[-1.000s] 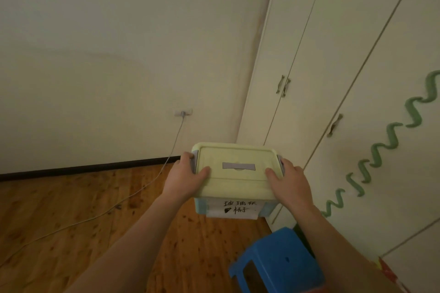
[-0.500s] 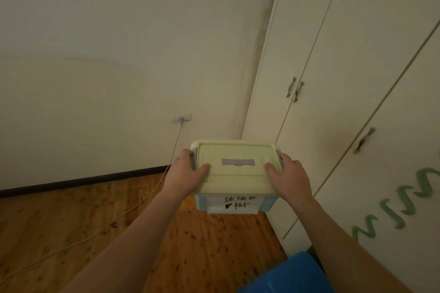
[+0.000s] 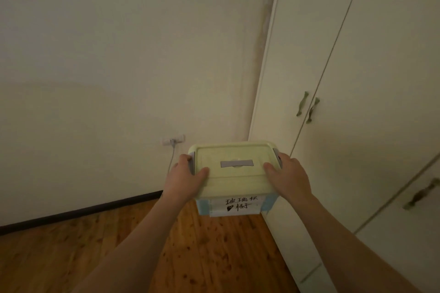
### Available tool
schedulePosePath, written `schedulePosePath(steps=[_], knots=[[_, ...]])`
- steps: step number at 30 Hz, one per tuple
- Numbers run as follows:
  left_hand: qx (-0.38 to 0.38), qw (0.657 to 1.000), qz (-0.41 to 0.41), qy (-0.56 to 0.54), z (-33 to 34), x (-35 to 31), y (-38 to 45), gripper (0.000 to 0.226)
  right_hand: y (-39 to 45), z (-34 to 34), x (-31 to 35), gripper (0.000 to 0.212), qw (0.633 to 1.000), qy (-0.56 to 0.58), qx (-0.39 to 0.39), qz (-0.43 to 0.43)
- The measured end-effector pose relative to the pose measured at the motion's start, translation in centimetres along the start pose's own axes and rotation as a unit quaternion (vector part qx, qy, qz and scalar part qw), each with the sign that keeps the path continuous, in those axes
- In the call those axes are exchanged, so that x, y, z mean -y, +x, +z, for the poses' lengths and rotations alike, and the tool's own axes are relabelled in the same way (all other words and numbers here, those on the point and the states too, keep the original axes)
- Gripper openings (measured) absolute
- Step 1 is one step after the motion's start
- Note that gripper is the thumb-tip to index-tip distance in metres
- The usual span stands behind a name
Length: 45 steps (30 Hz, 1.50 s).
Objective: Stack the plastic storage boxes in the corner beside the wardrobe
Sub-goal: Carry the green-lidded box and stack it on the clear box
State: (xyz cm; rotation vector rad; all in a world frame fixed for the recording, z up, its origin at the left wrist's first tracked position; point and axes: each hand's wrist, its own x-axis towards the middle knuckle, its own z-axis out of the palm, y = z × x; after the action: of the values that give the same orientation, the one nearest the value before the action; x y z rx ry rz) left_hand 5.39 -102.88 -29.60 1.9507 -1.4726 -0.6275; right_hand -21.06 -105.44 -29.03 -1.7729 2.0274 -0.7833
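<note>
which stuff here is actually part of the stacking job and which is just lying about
Part of the job:
storage box, carried above the floor
left hand and right hand, gripping its ends
wardrobe, marking the corner

Just there:
wall socket with its cable
wooden floor

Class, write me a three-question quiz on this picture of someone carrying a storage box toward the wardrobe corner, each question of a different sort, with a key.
1. True or false: the storage box rests on the floor.
2. Which hands grip the box? A) left hand only B) right hand only C) both
3. Fill in: a cord hangs from the ____ on the wall, left of the wardrobe.

Key
1. False: it is held in the air.
2. C: one hand at each end, thumbs on the lid.
3. socket
</note>
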Motion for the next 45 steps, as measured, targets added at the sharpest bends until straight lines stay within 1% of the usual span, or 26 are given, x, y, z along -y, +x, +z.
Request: schedulePosePath(steps=[6,11,16,17,19,24,28,33,36,42,45], knots=[[0.011,1.000,-0.014,0.004,1.6,-0.4,6.8,0.064,7.0,2.1,0.3,0.056,1.000,-0.013,0.021,-0.007],[0.021,1.000,-0.016,0.007,3.0,0.1,12.6,0.066,12.3,4.5,0.6,0.057,0.999,-0.012,0.041,-0.002],[0.031,0.999,-0.018,-0.005,4.7,0.6,19.7,0.065,18.2,7.1,1.4,0.058,0.999,-0.034,0.041,0.007],[0.033,0.999,-0.015,-0.007,5.4,0.8,22.3,0.065,20.3,8.1,1.6,0.059,0.999,-0.037,0.037,0.012],[0.032,0.999,-0.012,-0.008,6.0,0.7,24.8,0.066,22.5,9.0,2.0,0.059,0.998,-0.038,0.038,0.021],[0.054,0.998,-0.021,-0.006,7.2,1.5,32.6,0.067,29.3,12.3,3.5,0.060,0.996,-0.045,0.064,0.044],[0.064,0.998,-0.019,-0.001,7.9,1.5,36.9,0.066,32.9,13.8,4.1,0.060,0.996,-0.048,0.062,0.052],[0.086,0.996,-0.023,0.001,9.6,1.8,40.2,0.066,36.5,15.7,3.6,0.060,0.993,-0.060,0.066,0.072],[0.085,0.996,-0.026,0.001,10.5,2.0,41.7,0.066,38.3,16.6,3.3,0.060,0.994,-0.062,0.065,0.069],[0.109,0.993,-0.032,0.007,12.9,2.5,44.2,0.072,41.5,19.3,0.7,0.061,0.993,-0.047,0.082,0.078],[0.107,0.993,-0.040,0.022,14.4,2.4,45.3,0.073,43.3,20.4,-0.8,0.061,0.992,-0.042,0.091,0.071]])
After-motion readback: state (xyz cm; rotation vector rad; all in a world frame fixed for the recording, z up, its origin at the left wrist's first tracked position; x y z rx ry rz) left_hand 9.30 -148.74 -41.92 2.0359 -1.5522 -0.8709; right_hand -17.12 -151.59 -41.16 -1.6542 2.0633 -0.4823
